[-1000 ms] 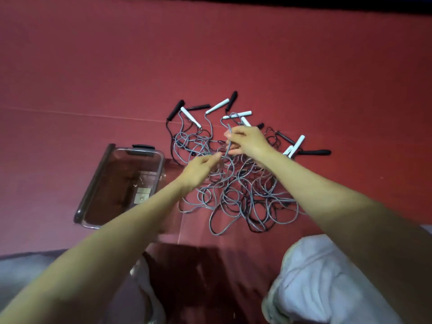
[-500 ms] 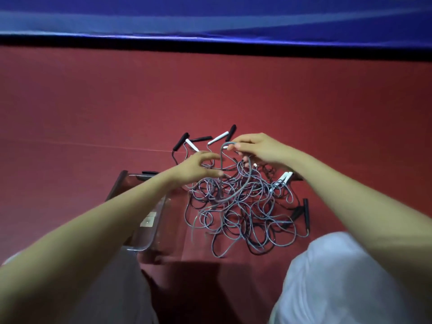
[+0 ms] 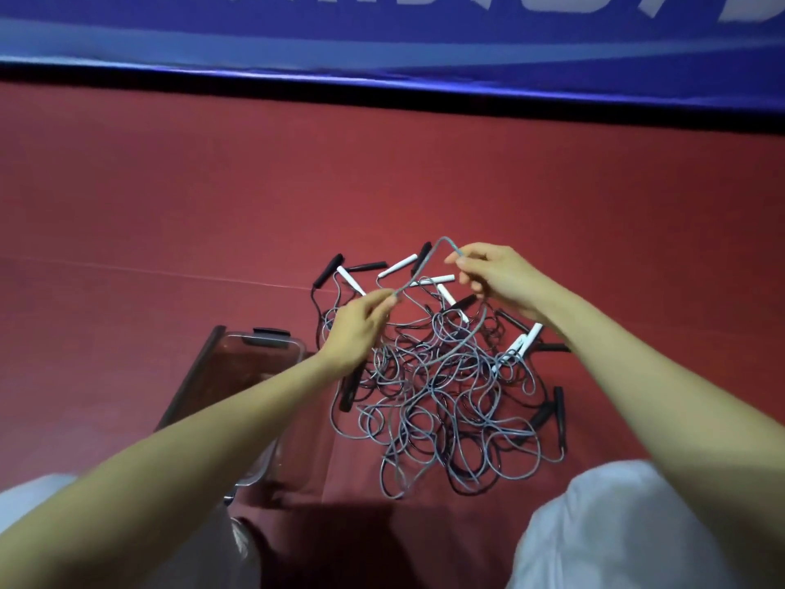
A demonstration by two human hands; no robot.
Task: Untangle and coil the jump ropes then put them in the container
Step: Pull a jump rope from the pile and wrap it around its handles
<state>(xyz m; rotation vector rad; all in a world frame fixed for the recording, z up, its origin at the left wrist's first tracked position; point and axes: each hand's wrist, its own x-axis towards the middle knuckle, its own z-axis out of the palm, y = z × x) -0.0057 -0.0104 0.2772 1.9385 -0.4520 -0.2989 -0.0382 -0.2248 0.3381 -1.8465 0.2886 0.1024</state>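
Note:
A tangled heap of grey and black jump ropes [image 3: 441, 401] lies on the red floor, with several white handles [image 3: 399, 265] and black handles [image 3: 329, 269] fanned out at its far side. One grey rope strand [image 3: 429, 259] is lifted above the heap in a peaked loop. My left hand [image 3: 357, 329] pinches its left end. My right hand [image 3: 497, 276] pinches its right end, and the strand runs down from there into the heap. A clear plastic container [image 3: 229, 367] stands left of the heap, partly hidden by my left forearm.
A blue banner [image 3: 382, 36] with a black lower edge runs along the back of the red floor. My knees in white cloth [image 3: 616, 533] are at the bottom right and bottom left, close to the heap's near edge.
Both hands have lifted the grey strand higher and drawn apart, stretching it into a peaked loop. The camera has tilted up, showing more of the blue banner.

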